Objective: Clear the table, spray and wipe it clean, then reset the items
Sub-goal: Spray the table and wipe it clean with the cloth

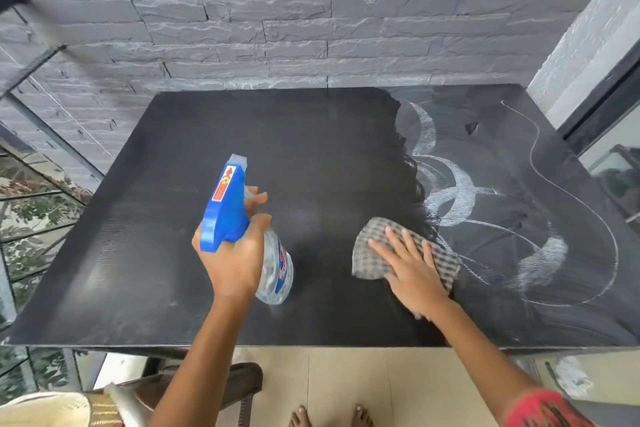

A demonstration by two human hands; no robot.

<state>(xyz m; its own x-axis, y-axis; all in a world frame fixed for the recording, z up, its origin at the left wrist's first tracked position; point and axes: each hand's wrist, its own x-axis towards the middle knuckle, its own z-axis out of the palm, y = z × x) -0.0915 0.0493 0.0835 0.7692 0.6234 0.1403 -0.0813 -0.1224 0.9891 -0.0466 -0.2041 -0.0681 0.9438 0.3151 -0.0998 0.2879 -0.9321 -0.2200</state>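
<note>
The left hand (232, 253) grips a blue-headed spray bottle (242, 222) above the black table (173, 253), fingers curled round its neck and trigger; the right hand (412, 270) presses a checked cloth (374, 253) flat, fingers spread, beside white smears (450, 191) at right

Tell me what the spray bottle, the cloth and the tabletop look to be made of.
Spray bottle: plastic, with a glossy blue trigger head and a clear see-through body with a printed label.
Checked cloth: woven fabric, soft, with crumpled edges.
Tabletop: black, matte and finely ribbed. It is perhaps laminate or painted board, but the view leaves that open. The white smears on its right side look like wet cleaner.
</note>
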